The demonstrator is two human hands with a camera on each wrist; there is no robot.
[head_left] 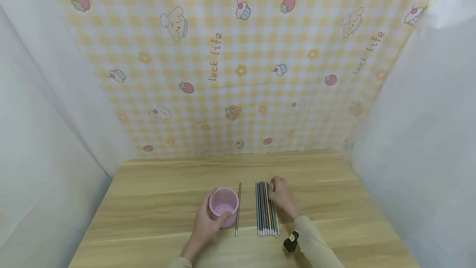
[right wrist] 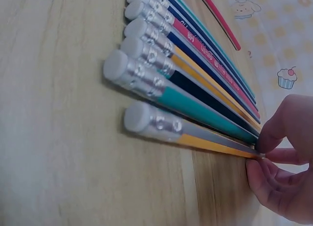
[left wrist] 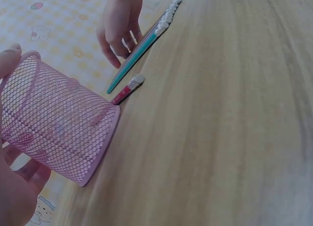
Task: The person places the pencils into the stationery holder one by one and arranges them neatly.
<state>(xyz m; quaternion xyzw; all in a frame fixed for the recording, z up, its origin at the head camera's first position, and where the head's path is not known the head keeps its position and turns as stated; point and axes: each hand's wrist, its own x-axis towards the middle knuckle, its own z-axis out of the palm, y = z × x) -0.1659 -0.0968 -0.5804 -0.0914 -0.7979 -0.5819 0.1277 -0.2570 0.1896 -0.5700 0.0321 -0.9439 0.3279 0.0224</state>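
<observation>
My left hand (head_left: 203, 221) holds a pink mesh pencil cup (head_left: 224, 197) upright on the table, thumb on its near side. In the left wrist view, the cup's mesh wall (left wrist: 58, 118) shows plainly. Close along the cup's right side lies a single red pencil (left wrist: 123, 94). Several pencils (head_left: 265, 210) lie side by side further right, their white erasers toward me. My right hand (head_left: 283, 197) pinches the far end of the rightmost one, a yellow pencil (right wrist: 208, 144), between thumb and fingers. Its eraser end sits slightly apart from the teal pencil (right wrist: 190, 106) beside it.
The wooden table (head_left: 160, 202) meets a yellow checked backdrop (head_left: 238, 94) at its far edge. White sheets hang at the left (head_left: 44, 144) and right (head_left: 416, 135). A small black object (head_left: 291, 241) with a yellow label is beside my right sleeve.
</observation>
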